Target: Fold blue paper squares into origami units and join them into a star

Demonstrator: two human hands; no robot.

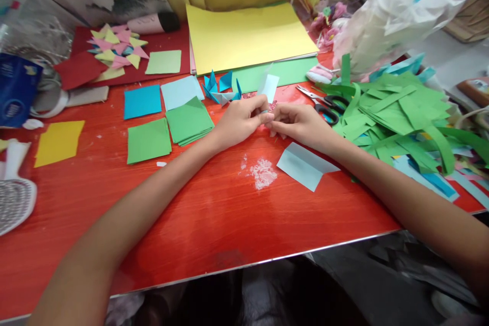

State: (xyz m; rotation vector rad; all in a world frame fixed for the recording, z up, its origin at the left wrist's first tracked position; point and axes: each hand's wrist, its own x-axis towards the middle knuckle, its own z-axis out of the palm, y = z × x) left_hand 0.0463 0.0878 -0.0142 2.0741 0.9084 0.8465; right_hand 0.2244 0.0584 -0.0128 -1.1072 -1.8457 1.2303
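Head view: bare forearms reach in over a red counter (pixel 198 214), and I read every clock direction from where the two hands meet.
Left hand (pixel 243 118): fingers curled, thumb and forefinger in a narrow pinch; a speck of pale blue shows at the tips, but I can't tell whether it is gripped.
Right hand (pixel 301 123): also pinched narrow, fingertips against the left's; anything between them is too small to make out.
Pale slip (pixel 271 88): at twelve o'clock, just beyond the fingers, tilted upward.
Creased sheet (pixel 303 165): at five o'clock, pale blue, lying beside the right forearm with a fold across it.
Blue shape (pixel 226 81): at ten o'clock, folded into several upright points, near the left hand.
Squares: at nine o'clock a green stack (pixel 189 119) overlaps a pale square (pixel 179 91); farther out lie a second green stack (pixel 148 141) and a blue square (pixel 142 102).
Scissors (pixel 326 110): between two and three o'clock, tips towards ten.
Scraps (pixel 405 107): at three o'clock, a loose heap, mostly green.
Yellow sheet (pixel 250 35): near twelve o'clock, overlapping a green sheet (pixel 296 72).
Star cluster (pixel 119 48): at ten o'clock, pink, yellow and blue.
White smudge (pixel 263 173): at six o'clock.
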